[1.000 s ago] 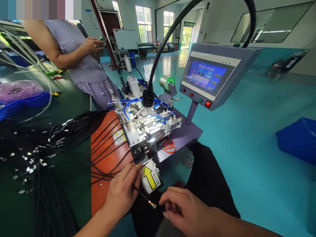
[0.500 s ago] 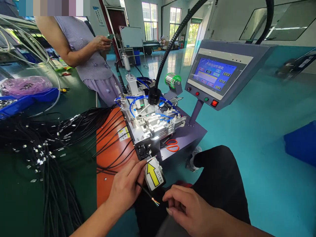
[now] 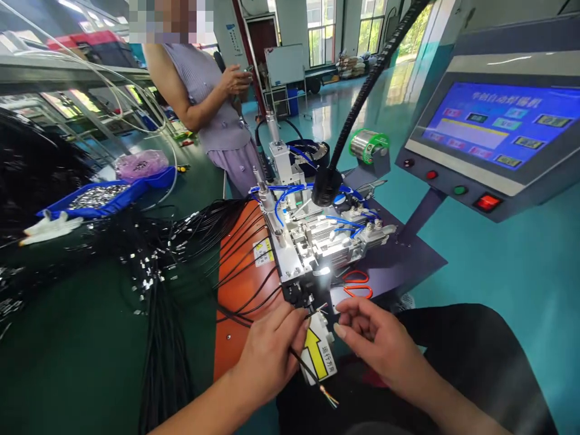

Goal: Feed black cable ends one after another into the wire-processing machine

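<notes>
My left hand (image 3: 274,347) is closed around black cables at the front of the machine. From below its fingers one black cable (image 3: 307,366) slants down to a fan of bared coloured wires (image 3: 330,397). Another stripped wire end (image 3: 321,309) pokes out past the fingertips toward the right. Close to that end is my right hand (image 3: 383,338), its thumb and index finger apart with nothing between them. Just behind the cables sits a white block with a yellow arrow (image 3: 319,356). The metal machine (image 3: 326,235) stands beyond, with several black cables lying along its orange side plate (image 3: 240,254).
Red-handled scissors (image 3: 357,285) lie on the machine base. A control screen (image 3: 493,124) stands at right, and a flexible lamp neck (image 3: 362,96) arches overhead. Bundled cables (image 3: 163,338), a blue tray (image 3: 97,205) and a white glove (image 3: 52,228) lie left. A person (image 3: 203,103) stands behind.
The view has turned left, so the scene sits further right. My right hand has risen from beside the lower wires to the upper stripped end. My left hand still grips the cables.
</notes>
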`<state>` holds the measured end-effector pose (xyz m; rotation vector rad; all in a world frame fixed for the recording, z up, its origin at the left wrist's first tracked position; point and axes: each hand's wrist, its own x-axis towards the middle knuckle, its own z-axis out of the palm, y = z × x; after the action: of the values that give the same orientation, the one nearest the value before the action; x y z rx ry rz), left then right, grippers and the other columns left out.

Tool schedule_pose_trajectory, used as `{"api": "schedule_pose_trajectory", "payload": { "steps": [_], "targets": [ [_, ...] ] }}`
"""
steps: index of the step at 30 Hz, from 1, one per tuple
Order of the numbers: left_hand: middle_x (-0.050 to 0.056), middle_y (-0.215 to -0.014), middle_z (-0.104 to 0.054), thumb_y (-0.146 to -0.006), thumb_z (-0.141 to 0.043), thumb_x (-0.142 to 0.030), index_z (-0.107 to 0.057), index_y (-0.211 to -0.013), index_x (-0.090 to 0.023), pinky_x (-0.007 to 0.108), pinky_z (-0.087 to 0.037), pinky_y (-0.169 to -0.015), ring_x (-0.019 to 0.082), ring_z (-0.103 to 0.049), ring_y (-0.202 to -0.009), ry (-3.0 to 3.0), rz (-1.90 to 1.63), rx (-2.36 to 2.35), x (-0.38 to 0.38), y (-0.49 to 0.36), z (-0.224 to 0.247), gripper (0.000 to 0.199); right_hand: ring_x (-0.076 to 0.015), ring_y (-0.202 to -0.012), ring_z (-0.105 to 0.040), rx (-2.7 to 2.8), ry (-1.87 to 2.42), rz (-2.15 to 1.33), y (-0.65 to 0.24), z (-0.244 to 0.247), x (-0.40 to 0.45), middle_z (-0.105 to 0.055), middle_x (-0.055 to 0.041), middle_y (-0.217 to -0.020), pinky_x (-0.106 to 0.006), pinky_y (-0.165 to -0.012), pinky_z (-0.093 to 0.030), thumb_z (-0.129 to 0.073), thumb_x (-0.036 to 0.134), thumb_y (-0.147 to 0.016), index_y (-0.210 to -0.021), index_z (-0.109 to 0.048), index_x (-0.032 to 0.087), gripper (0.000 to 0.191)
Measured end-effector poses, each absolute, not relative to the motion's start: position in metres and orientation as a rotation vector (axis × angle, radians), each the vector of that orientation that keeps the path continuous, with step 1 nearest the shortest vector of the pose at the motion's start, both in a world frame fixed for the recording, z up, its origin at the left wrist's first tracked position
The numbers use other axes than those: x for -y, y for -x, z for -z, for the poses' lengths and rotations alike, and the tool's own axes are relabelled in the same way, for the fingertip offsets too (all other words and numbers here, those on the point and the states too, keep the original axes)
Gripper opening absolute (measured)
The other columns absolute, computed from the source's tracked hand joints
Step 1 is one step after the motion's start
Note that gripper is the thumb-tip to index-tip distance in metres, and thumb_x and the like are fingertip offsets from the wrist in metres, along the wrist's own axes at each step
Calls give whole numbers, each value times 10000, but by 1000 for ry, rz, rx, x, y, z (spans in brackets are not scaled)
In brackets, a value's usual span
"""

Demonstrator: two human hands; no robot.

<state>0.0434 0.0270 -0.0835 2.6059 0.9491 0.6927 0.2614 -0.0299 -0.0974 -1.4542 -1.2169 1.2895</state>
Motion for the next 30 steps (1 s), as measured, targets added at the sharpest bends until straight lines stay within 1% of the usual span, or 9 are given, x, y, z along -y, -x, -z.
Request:
{"api": "schedule_pose_trajectory", "payload": {
  "steps": [4, 7, 9, 11, 13, 16, 20, 25, 30],
  "targets": [
    [61, -839, -594, -980, -463, -169, -616, -1102, -160, 254, -465, -600, 158, -565, -705, -2571, -724, -972, -27, -42, 95, 196, -102, -646, -539, 1169, 1382, -1385, -256, 91, 15, -618, -4, -885, -236, -583, -453, -701, 361, -868, -1091, -638, 191, 287],
    [67, -840, -592, -983, -457, -175, -623, -1088, -160, 269, -484, -636, 169, -574, -732, -2490, -731, -981, -25, -40, 95, 196, -95, -584, -512, 1137, 1336, -1508, -258, 87, 9, -592, 20, -745, -224, -531, -419, -686, 411, -882, -1081, -648, 178, 309],
    [67, -836, -596, -986, -457, -180, -624, -1099, -163, 268, -478, -629, 169, -576, -728, -2460, -753, -994, -24, -39, 93, 202, -95, -557, -505, 1149, 1340, -1529, -261, 86, 6, -586, 22, -698, -224, -511, -401, -667, 445, -893, -1063, -658, 171, 323],
    [65, -827, -608, -986, -461, -181, -623, -1109, -163, 264, -464, -609, 166, -578, -711, -2449, -779, -1003, -24, -39, 92, 204, -94, -554, -508, 1157, 1349, -1514, -263, 88, 2, -621, 1, -752, -225, -495, -392, -662, 469, -894, -1056, -667, 173, 337],
    [64, -815, -626, -985, -467, -184, -617, -1120, -159, 261, -451, -591, 161, -578, -684, -2440, -795, -997, -24, -38, 93, 204, -92, -563, -515, 1150, 1346, -1509, -263, 92, -1, -652, -21, -830, -232, -507, -408, -664, 474, -896, -1075, -670, 179, 344],
    [54, -780, -640, -986, -463, -185, -605, -1135, -154, 255, -445, -580, 153, -581, -643, -2396, -780, -969, -25, -38, 95, 208, -85, -543, -514, 1082, 1291, -1567, -259, 100, -4, -662, -37, -864, -230, -490, -409, -636, 486, -919, -1109, -666, 180, 362],
    [42, -747, -640, -997, -441, -185, -605, -1123, -153, 239, -432, -558, 140, -580, -606, -2327, -746, -950, -26, -37, 95, 209, -72, -508, -503, 944, 1200, -1662, -255, 107, -8, -648, -32, -850, -199, -430, -355, -622, 512, -922, -1070, -674, 175, 372],
    [22, -740, -638, -991, -450, -156, -588, -1121, -151, 231, -407, -549, 126, -575, -593, -2313, -762, -927, -28, -38, 95, 190, -57, -500, -499, 903, 1170, -1689, -252, 106, -10, -651, -24, -839, -178, -420, -328, -643, 505, -911, -1021, -681, 174, 351],
    [9, -696, -616, -983, -451, -156, -592, -1110, -145, 240, -399, -551, 130, -558, -570, -2338, -757, -920, -27, -37, 96, 189, -38, -483, -464, 893, 1088, -1752, -246, 101, -12, -619, -3, -791, -170, -420, -291, -607, 497, -942, -1001, -676, 159, 350]
  ]
}}
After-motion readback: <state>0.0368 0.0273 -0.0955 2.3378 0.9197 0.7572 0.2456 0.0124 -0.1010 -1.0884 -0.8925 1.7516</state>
